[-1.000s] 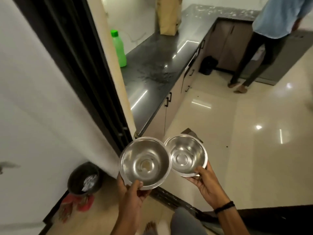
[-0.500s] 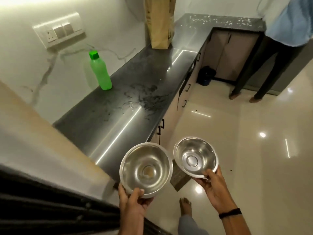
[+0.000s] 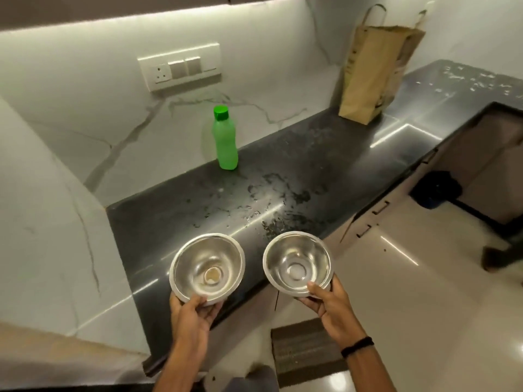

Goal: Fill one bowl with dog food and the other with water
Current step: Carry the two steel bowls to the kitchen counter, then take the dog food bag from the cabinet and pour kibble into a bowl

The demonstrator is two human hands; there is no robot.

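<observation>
I hold two empty steel bowls by their near rims. My left hand (image 3: pixel 195 309) grips the left bowl (image 3: pixel 208 264), which hovers over the front of the dark countertop (image 3: pixel 283 165). My right hand (image 3: pixel 329 304) grips the right bowl (image 3: pixel 297 263), which hangs at the counter's front edge. A green bottle (image 3: pixel 225 138) with a green cap stands upright near the wall, behind the bowls. A brown paper bag (image 3: pixel 373 72) stands upright in the far corner of the counter.
Water drops are spattered across the counter's middle. A switch panel (image 3: pixel 179 66) sits on the marble wall. Cabinet drawers with black handles (image 3: pixel 376 213) run below the counter. A dark mat (image 3: pixel 300 352) lies on the glossy floor, and a dark bin (image 3: pixel 437 190) stands further right.
I have come closer and turned toward the counter, so the bottle and bag appear larger. The bowls have drifted apart and now hang over the counter's front. The person at right has mostly left view.
</observation>
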